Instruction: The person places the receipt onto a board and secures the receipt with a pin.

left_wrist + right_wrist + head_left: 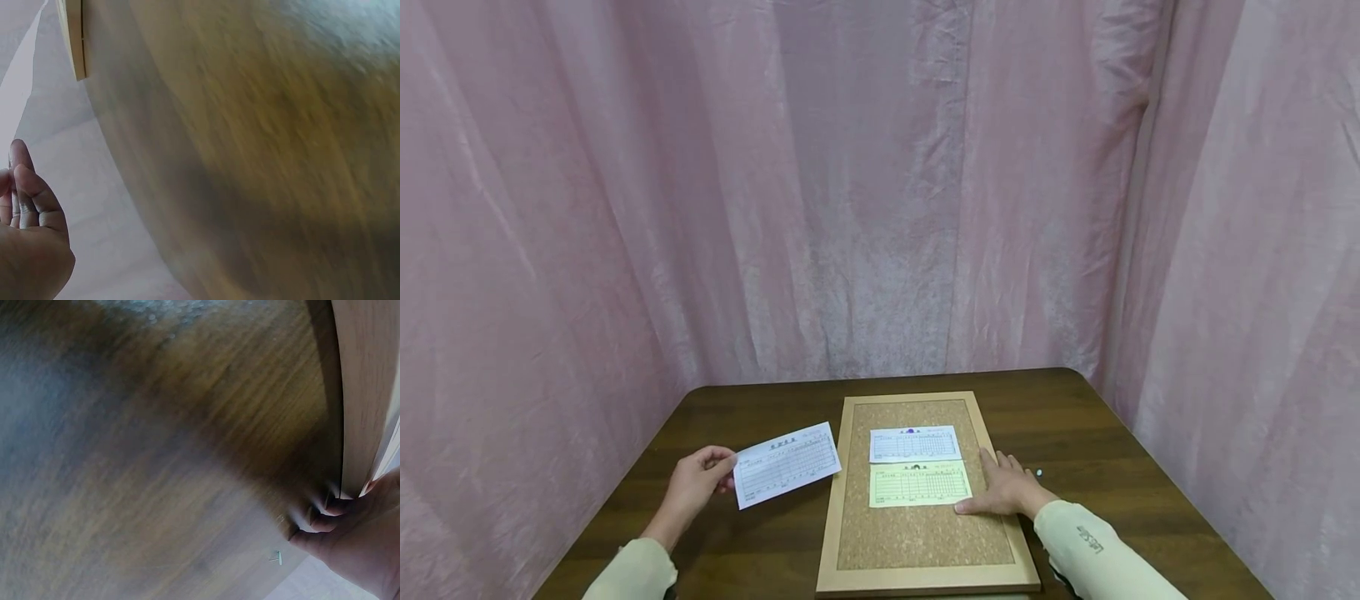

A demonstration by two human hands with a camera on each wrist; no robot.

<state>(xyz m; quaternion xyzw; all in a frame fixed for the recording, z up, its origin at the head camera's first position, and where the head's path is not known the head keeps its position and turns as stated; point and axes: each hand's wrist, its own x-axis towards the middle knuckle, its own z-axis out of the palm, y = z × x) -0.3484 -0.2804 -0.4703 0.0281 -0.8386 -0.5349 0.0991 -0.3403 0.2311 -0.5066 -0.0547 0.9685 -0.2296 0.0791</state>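
At the left, my left hand (695, 482) pinches the left edge of a white printed form (786, 465), held tilted above the table, its right end close to the board's frame. A framed cork board (917, 533) lies flat in the middle. Pinned to it are another white form (915, 446) with a purple pushpin (911, 431) and, just below, a pale green form (917, 487) with a dark pin at its top. My right hand (1006, 487) rests across the board's right frame, fingers spread, thumb by the green form's lower right corner.
One pale pushpin (279, 557) lies on the wooden table (1097, 450), to the right of the board and just beyond my right hand. Pink curtains (880, 208) hang behind the table and along both sides.
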